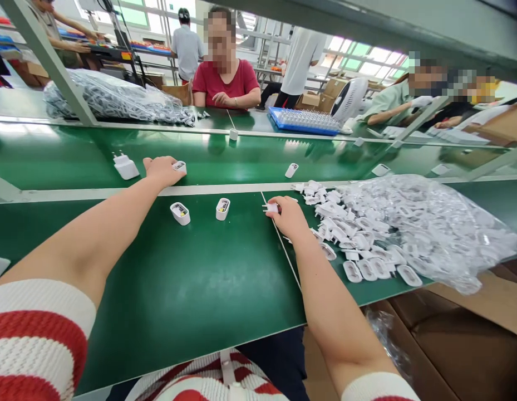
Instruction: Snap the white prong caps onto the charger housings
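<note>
My left hand reaches over the green belt, its fingers closed about a white charger housing whose open end faces me. Two more open-ended charger housings, one left and one to its right, stand on the green worktop with parts showing inside. Between the fingertips of my right hand is a white plug cover, its pins pointing left. Beside that hand lies a heap of loose plug covers, spilling out of a clear plastic bag.
A finished-looking charger and another housing sit on the belt. A pale rail separates belt from worktop. Across it, a person in a red shirt sits near a bagged pile and a blue tray. Metal posts cross the view.
</note>
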`<action>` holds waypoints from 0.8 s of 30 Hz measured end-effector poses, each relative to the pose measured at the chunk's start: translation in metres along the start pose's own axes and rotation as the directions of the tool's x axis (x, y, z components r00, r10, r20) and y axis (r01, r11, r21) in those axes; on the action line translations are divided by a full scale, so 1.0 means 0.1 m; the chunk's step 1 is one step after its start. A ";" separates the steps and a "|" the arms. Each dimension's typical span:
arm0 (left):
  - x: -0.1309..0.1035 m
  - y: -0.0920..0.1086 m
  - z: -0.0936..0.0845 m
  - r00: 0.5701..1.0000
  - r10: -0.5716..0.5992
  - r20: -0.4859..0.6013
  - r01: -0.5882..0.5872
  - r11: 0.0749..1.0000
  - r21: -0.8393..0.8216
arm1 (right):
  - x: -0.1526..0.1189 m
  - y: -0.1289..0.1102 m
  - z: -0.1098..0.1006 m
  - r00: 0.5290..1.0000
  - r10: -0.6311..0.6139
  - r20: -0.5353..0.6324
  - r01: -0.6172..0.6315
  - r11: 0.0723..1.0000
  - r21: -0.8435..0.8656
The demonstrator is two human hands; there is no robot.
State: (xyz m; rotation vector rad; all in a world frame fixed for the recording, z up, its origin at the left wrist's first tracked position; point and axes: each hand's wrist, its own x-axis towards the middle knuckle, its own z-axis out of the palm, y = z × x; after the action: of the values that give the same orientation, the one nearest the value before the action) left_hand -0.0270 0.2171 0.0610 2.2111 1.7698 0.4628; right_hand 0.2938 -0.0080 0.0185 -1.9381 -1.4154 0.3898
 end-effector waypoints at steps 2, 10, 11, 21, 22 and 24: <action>-0.12 0.02 -0.10 0.995 0.077 -0.068 -0.081 0.995 -0.056 | 0.00 -0.01 0.00 0.999 0.031 -0.028 -0.026 0.988 0.154; -1.85 0.40 -0.20 0.881 0.365 -0.300 -0.444 0.856 -0.264 | -0.15 -0.27 -0.08 0.951 0.029 0.308 -0.277 0.524 0.805; -2.05 0.42 -0.12 0.871 0.442 -0.215 -0.489 0.821 -0.294 | -0.18 -0.31 -0.08 0.935 0.012 0.355 -0.322 0.451 0.832; -2.32 0.31 0.58 0.879 0.477 0.029 -0.398 0.764 -0.508 | -0.49 -0.59 0.01 0.946 -0.120 0.303 -0.150 0.666 0.731; -2.31 0.30 0.58 0.881 0.472 0.034 -0.385 0.757 -0.528 | -0.52 -0.61 0.01 0.952 -0.145 0.269 -0.101 0.682 0.725; -2.30 0.30 0.56 0.878 0.476 0.047 -0.375 0.745 -0.552 | -0.57 -0.66 0.02 0.946 -0.187 0.264 -0.072 0.673 0.736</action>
State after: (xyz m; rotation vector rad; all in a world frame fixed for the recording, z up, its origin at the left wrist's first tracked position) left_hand -0.0243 -0.0148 0.0040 2.1373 0.8704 0.7131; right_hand 0.2249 -0.0490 0.0533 -1.1721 -1.2187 1.1084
